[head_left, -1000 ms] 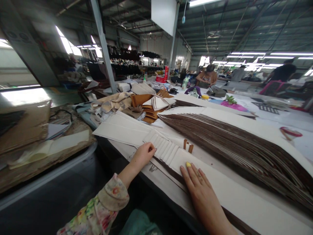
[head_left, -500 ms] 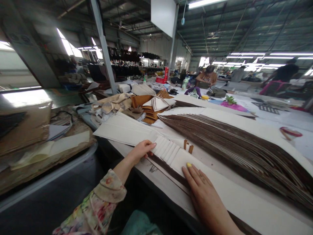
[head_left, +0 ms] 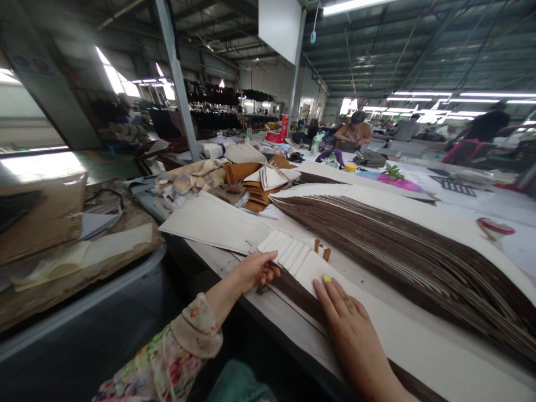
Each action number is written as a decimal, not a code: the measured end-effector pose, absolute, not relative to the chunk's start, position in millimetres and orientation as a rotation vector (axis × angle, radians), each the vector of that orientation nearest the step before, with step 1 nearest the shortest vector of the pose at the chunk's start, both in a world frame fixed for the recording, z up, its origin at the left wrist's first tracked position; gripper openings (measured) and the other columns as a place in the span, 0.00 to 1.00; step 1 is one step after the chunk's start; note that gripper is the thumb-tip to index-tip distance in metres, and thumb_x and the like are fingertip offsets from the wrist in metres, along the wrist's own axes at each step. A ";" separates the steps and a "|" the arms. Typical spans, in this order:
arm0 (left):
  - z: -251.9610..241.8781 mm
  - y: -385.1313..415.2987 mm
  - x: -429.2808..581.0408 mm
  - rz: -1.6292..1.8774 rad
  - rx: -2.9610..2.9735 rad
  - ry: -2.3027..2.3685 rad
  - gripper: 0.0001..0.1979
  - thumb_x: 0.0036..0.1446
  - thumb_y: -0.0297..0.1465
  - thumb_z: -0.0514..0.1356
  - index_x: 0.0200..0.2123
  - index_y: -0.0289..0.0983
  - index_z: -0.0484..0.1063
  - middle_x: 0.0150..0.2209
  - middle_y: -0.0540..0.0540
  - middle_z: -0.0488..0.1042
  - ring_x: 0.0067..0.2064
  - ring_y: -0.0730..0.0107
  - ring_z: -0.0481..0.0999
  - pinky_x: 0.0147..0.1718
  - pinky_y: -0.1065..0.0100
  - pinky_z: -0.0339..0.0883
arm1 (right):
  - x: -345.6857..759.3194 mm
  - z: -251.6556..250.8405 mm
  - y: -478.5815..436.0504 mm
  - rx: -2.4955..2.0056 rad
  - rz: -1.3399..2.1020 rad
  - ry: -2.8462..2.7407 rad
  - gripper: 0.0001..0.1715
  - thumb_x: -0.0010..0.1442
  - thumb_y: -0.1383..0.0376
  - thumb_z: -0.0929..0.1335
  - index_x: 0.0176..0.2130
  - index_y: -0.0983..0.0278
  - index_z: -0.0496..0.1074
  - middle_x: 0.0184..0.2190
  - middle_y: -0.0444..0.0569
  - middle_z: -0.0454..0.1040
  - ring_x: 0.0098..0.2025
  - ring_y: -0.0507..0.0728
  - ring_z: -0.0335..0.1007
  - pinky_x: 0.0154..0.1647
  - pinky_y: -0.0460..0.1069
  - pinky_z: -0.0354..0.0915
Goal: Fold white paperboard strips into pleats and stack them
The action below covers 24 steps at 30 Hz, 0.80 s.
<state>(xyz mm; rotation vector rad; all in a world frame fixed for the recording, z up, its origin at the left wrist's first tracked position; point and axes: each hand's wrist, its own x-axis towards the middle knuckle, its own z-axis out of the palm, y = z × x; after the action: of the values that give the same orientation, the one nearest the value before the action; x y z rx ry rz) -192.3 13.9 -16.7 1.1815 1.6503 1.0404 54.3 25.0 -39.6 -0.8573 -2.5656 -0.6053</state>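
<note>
My left hand (head_left: 255,271), in a flowered sleeve, pinches the near ends of a fanned stack of long white strips (head_left: 288,254) with brown undersides at the table's front edge. My right hand (head_left: 347,329) lies flat with its fingers stretched out, pressing on the top white strip (head_left: 402,335) of that stack. Two small brown pieces (head_left: 322,250) lie just beyond the fan.
A big fanned pile of brown-and-white strips (head_left: 397,245) covers the table to the right. White sheets (head_left: 213,223) and tan fabric pieces (head_left: 247,178) lie behind. A cluttered bench (head_left: 62,240) stands at the left. Other people (head_left: 355,131) work at far tables.
My left hand has slid right along the strip ends and now grips them, pushing the fan closer together. My right hand has hardly moved.
</note>
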 end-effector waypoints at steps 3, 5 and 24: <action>-17.8 9.2 -207.7 1.101 1.340 1.857 0.13 0.49 0.40 0.55 0.21 0.37 0.63 0.21 0.51 0.63 0.26 0.71 0.65 0.26 0.71 0.60 | 53.5 -40.9 23.8 -0.835 -0.628 -2.582 0.33 0.52 0.80 0.55 0.56 0.64 0.58 0.56 0.53 0.60 0.56 0.58 0.56 0.47 0.53 0.61; -19.0 6.8 -216.0 1.138 1.454 1.973 0.12 0.48 0.37 0.57 0.20 0.37 0.62 0.25 0.50 0.62 0.32 0.68 0.65 0.34 0.68 0.60 | 52.6 -41.8 23.0 -0.822 -0.644 -2.584 0.34 0.52 0.80 0.55 0.56 0.64 0.57 0.56 0.54 0.60 0.56 0.58 0.55 0.47 0.53 0.61; -29.2 8.0 -231.0 1.084 1.570 2.239 0.05 0.48 0.31 0.57 0.24 0.37 0.64 0.29 0.49 0.65 0.33 0.67 0.66 0.35 0.67 0.60 | 37.4 -43.4 23.6 -0.720 -0.720 -2.563 0.32 0.51 0.81 0.55 0.54 0.68 0.60 0.53 0.58 0.63 0.55 0.61 0.58 0.49 0.55 0.63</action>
<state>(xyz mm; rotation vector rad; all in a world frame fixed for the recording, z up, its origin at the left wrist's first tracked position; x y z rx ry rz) -231.0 8.0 -29.2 1.5697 2.2391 1.0841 37.4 23.6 -43.4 -0.7195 -2.5635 -0.7197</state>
